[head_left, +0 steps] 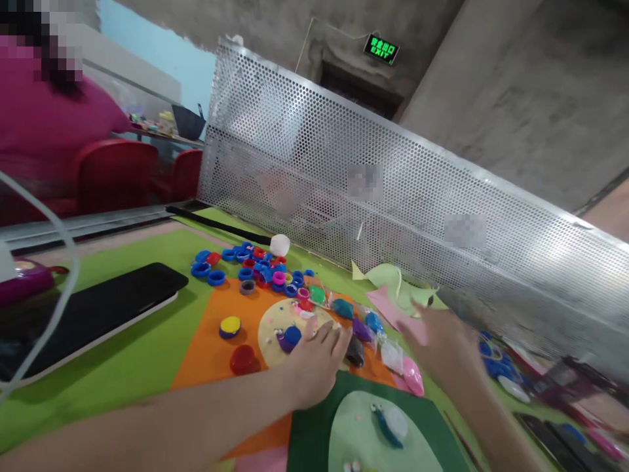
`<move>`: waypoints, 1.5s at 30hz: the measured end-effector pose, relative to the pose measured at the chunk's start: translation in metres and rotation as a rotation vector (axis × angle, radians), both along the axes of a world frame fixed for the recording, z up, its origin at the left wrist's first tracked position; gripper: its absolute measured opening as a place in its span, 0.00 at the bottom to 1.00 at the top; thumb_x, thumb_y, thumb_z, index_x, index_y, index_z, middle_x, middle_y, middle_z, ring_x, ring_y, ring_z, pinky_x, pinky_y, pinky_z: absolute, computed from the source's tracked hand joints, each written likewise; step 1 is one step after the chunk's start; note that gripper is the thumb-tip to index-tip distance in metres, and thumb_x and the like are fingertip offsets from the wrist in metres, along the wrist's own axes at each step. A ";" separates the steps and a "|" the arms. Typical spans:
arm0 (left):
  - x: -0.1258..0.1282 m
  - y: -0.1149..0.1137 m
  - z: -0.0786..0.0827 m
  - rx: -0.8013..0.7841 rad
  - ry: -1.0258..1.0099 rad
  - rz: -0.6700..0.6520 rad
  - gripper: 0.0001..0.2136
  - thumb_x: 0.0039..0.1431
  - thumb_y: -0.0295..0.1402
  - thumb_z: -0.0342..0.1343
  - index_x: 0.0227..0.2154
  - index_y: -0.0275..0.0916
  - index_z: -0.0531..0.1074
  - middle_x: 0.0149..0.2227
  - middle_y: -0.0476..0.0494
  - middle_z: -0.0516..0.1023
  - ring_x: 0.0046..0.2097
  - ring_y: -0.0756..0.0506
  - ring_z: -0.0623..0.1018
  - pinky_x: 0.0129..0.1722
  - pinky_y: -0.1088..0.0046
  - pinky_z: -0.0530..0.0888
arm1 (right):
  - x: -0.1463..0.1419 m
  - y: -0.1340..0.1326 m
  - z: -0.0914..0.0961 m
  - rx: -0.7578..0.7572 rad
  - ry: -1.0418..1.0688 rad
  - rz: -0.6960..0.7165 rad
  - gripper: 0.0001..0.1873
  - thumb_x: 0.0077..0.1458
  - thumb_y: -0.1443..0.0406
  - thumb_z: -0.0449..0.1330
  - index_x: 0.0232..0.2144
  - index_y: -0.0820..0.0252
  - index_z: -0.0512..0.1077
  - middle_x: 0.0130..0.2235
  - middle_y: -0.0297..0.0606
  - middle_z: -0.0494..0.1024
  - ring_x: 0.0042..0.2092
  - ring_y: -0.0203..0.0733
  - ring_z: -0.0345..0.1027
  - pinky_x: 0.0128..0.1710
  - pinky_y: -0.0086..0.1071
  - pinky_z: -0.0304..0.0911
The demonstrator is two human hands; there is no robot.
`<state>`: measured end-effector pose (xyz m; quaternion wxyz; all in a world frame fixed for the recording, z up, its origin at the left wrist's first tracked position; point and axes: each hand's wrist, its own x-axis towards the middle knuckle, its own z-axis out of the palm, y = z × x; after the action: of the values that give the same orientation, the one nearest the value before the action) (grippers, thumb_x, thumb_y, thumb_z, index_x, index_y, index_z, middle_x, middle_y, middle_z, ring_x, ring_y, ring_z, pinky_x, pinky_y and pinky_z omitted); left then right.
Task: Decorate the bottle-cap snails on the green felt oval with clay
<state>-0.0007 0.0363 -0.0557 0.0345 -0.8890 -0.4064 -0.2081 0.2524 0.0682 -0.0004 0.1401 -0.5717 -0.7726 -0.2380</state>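
From my remote post I see the left hand (318,360) with fingers loosely spread over the right part of a round cream paper disc (269,321), which lies on an orange paper sheet (206,347). The right hand (437,337), blurred, is near a pink paper piece (384,303); I cannot tell its grip. Farther left lie blue and red plastic caps (264,267).

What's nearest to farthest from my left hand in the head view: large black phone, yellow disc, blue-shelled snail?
1. Blue-shelled snail: by your left hand.
2. Yellow disc: left, on orange sheet.
3. Large black phone: far left.
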 end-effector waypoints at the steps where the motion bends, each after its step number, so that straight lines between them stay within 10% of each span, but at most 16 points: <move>1: 0.000 0.000 -0.001 0.008 -0.001 -0.017 0.26 0.58 0.28 0.43 0.60 0.29 0.51 0.57 0.29 0.63 0.59 0.34 0.61 0.56 0.49 0.52 | -0.002 0.001 -0.011 -0.008 -0.020 -0.059 0.14 0.57 0.58 0.54 0.42 0.61 0.68 0.42 0.40 0.72 0.40 0.41 0.68 0.38 0.40 0.66; 6: -0.001 0.002 -0.003 0.049 -0.003 -0.215 0.23 0.61 0.26 0.40 0.59 0.36 0.52 0.57 0.40 0.65 0.61 0.42 0.57 0.58 0.55 0.54 | -0.008 0.006 -0.047 -0.050 -0.102 -0.195 0.17 0.46 0.53 0.59 0.16 0.59 0.69 0.23 0.46 0.74 0.30 0.56 0.70 0.27 0.51 0.63; 17: 0.004 -0.006 0.005 -0.065 -0.263 -0.128 0.18 0.63 0.34 0.45 0.55 0.36 0.58 0.51 0.38 0.71 0.54 0.41 0.67 0.56 0.57 0.56 | -0.022 -0.034 -0.033 -0.037 -0.036 0.047 0.14 0.53 0.57 0.52 0.42 0.54 0.64 0.40 0.42 0.77 0.40 0.49 0.71 0.43 0.47 0.58; 23: 0.010 -0.013 0.014 -0.279 -0.428 -0.107 0.06 0.60 0.28 0.49 0.30 0.37 0.70 0.32 0.45 0.76 0.38 0.44 0.75 0.41 0.67 0.67 | -0.047 -0.068 -0.024 0.149 -0.042 0.240 0.20 0.55 0.65 0.50 0.51 0.60 0.57 0.47 0.49 0.70 0.46 0.50 0.65 0.43 0.45 0.53; 27: 0.016 -0.020 0.020 -0.434 -0.591 -0.076 0.08 0.60 0.29 0.47 0.25 0.36 0.66 0.25 0.49 0.71 0.28 0.50 0.71 0.27 0.78 0.65 | -0.054 -0.084 -0.011 0.282 0.083 0.341 0.17 0.52 0.61 0.55 0.41 0.64 0.61 0.43 0.53 0.65 0.44 0.54 0.61 0.41 0.46 0.53; 40: 0.016 -0.033 0.032 -0.800 -0.860 -0.393 0.14 0.57 0.36 0.52 0.19 0.38 0.57 0.21 0.55 0.55 0.24 0.53 0.56 0.22 0.77 0.54 | -0.062 -0.092 0.006 -0.499 0.408 0.532 0.13 0.60 0.66 0.48 0.23 0.57 0.59 0.27 0.31 0.64 0.32 0.36 0.60 0.36 0.32 0.58; 45: 0.016 -0.035 0.036 -0.735 -0.821 -0.413 0.14 0.58 0.34 0.49 0.20 0.38 0.54 0.22 0.55 0.55 0.24 0.53 0.57 0.23 0.78 0.55 | -0.056 -0.089 0.006 -0.460 0.693 0.449 0.15 0.60 0.63 0.46 0.22 0.57 0.60 0.24 0.32 0.62 0.28 0.36 0.59 0.27 0.29 0.58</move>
<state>0.0156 0.0008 -0.0193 -0.4773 -0.7502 -0.2503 -0.3831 0.1962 -0.0209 0.0053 0.3074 -0.4523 -0.8176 0.1804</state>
